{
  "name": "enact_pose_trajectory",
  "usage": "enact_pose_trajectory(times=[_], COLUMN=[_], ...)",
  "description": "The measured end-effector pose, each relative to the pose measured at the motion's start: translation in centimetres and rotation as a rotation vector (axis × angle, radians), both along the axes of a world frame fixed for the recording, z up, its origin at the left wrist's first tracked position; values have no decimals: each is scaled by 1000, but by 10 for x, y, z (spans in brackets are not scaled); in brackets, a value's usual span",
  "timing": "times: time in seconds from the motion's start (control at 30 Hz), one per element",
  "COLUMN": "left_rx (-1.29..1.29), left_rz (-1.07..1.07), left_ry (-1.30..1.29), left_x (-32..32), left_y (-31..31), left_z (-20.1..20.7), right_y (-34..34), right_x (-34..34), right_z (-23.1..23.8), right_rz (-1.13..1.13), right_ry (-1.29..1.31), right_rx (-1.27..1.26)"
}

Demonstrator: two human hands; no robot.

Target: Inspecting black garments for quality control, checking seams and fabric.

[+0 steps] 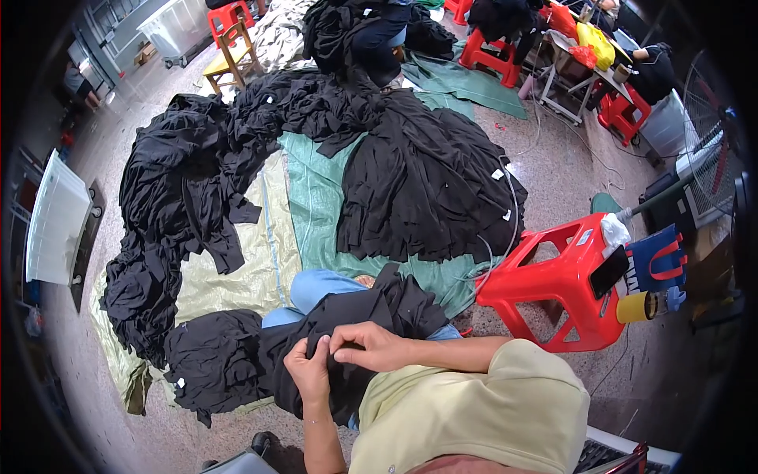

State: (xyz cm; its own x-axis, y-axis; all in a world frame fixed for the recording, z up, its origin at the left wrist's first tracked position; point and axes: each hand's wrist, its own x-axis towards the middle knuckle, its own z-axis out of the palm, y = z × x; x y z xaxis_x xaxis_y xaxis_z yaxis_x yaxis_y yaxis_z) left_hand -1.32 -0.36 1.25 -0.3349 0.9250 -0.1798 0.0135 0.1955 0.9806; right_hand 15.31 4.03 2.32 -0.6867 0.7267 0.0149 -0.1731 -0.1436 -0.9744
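Across my lap, over light blue trousers point(312, 288), lies a black garment point(387, 304). My left hand point(309, 370) is closed in a pinch on its dark cloth, thumb pointing up. Close beside it on the right, my right hand point(369, 346) has curled fingers, with thumb and forefinger together near the left fingertips. What that right pinch holds is too small to make out. To the left of my knees a heap of black garments point(213, 359) touches the cloth on my lap.
Large piles of black garments point(430, 182) lie ahead and to the left on green sheeting point(312, 182) and pale yellow sheeting point(229, 288). At right stands a red stool point(545, 276) bearing a phone point(608, 272). A white wheeled bin point(59, 225) is far left. Another person sits ahead.
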Motion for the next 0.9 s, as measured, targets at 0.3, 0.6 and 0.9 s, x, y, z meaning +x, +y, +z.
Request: enact_pose_trajectory(times=[0.3, 0.6, 0.9], left_rx=[84, -55, -82], left_rz=[282, -106, -206], left_ry=[-209, -308, -166], left_x=[-7, -14, -16], left_y=[-3, -14, -16], left_z=[-19, 4, 12], right_y=[10, 6, -9], right_x=[12, 6, -2], right_z=[2, 4, -8], right_rz=[256, -60, -310], right_ry=[-221, -286, -233], right_rx=[221, 290, 770])
